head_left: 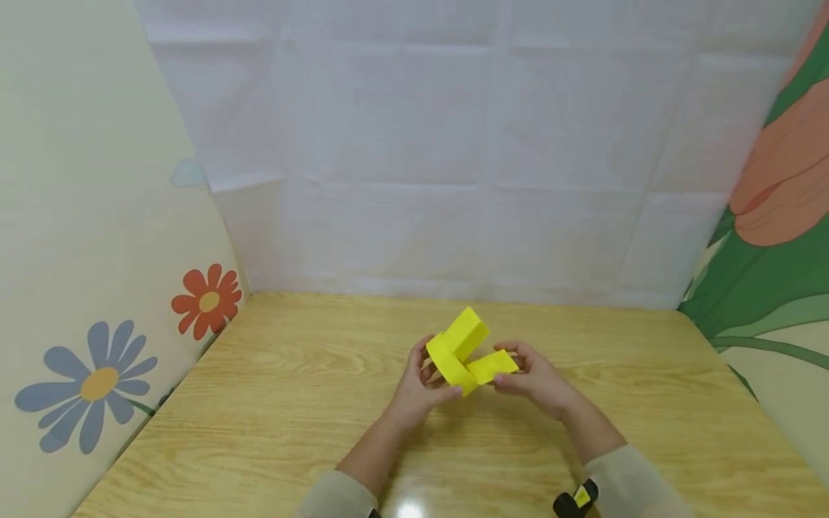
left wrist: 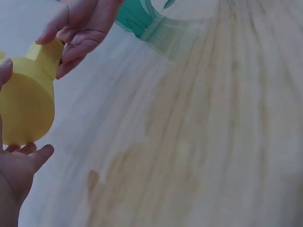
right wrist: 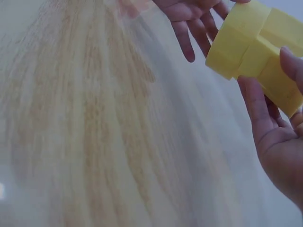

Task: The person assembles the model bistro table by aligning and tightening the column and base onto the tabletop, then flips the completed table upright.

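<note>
Both hands hold one yellow piece (head_left: 449, 362) above the wooden table. It has a round, disc-like base and two blocky prongs that stand apart in a V. My left hand (head_left: 417, 396) grips the edge of the base, thumb at the near side and fingers behind. One prong of the piece is pinched at its end by my right hand (head_left: 539, 381), thumb on the near side. In the left wrist view the flat round face of the base (left wrist: 28, 106) shows. The right wrist view has the stepped side of the piece (right wrist: 255, 52) between the hands.
A wood-grain table (head_left: 291, 403) spreads under the hands. Behind it hangs a creased white sheet (head_left: 401, 144). Painted flowers (head_left: 99, 383) cover the left wall, and large painted leaves (head_left: 745, 288) the right. A black and yellow device (head_left: 576, 498) sits at the right cuff.
</note>
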Tool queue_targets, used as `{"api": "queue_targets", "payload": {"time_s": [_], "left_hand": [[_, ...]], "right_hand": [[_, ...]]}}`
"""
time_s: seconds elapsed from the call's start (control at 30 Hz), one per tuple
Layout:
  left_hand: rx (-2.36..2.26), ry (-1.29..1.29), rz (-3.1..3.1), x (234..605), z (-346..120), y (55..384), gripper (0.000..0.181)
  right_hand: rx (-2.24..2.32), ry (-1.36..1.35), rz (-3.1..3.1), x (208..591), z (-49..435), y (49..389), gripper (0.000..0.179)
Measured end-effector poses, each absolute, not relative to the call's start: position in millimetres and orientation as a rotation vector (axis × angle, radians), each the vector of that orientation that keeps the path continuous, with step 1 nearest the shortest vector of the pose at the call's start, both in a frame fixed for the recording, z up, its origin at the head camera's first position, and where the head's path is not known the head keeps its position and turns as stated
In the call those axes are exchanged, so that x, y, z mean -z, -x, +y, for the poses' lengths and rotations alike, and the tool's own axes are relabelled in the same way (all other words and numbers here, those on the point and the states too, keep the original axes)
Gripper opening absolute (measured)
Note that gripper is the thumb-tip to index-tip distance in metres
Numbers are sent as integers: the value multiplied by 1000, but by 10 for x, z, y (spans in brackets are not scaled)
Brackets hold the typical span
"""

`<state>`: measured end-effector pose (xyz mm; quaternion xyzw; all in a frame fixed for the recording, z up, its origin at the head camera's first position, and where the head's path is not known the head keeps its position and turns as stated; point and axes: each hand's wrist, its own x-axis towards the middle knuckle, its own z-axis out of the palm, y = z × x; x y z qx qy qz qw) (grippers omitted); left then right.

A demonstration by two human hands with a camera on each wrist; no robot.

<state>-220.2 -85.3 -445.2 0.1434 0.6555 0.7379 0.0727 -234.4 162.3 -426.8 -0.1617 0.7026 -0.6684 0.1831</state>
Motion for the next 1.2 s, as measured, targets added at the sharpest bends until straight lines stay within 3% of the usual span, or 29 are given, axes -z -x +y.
{"api": "queue_targets", "payload": {"time_s": [0.13, 0.47, 0.77, 1.2], "left_hand": [[-2195, -420, 2055, 4395, -840, 2204, 100], [-1758, -460, 2592, 4115, -848, 2275, 104], [-1360, -629, 2689, 3963, -812, 2342, 105], [-1434, -649, 2636, 4100, -775, 2385, 100]], "right_hand": [[1826, 460, 2033, 4273, 1616, 2338, 75], [1737, 576, 2570, 3896, 1535, 2344, 53], [1537, 741, 2466, 3915, 1321, 2344, 59], [1686, 538, 2359, 4140, 1415, 2385, 75]]}}
